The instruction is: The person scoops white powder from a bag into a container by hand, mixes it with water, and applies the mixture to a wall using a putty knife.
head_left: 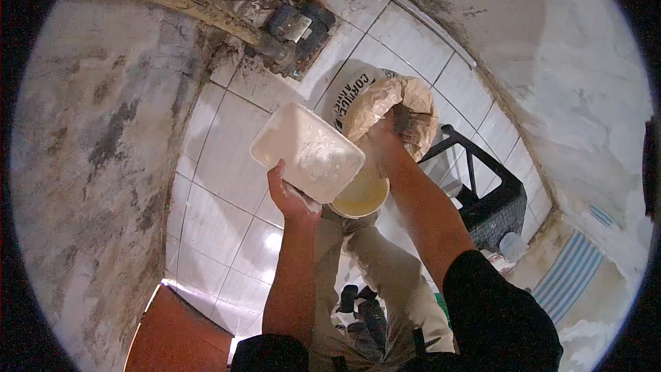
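My left hand [292, 196] grips the near edge of a whitish rectangular plastic tub [282, 134], tilted with its inside facing me. White powder clings to the tub's inner surface and to my palm. My right hand [391, 127] reaches into the open mouth of a brown paper bag [365, 110], its fingers hidden inside. Printed lettering shows on the white side of the bag. Below the tub, between my knees, sits a round pale container [361, 200] with yellowish contents or interior, partly covered by the tub.
A black plastic toolbox [496, 210] with its handle raised stands at the right, beside a small clear cup [512, 246]. A dirty floor box [299, 34] and pipe [213, 17] are at the far wall. White tiles [227, 213] cover the floor, and a reddish-brown panel [175, 334] is at lower left.
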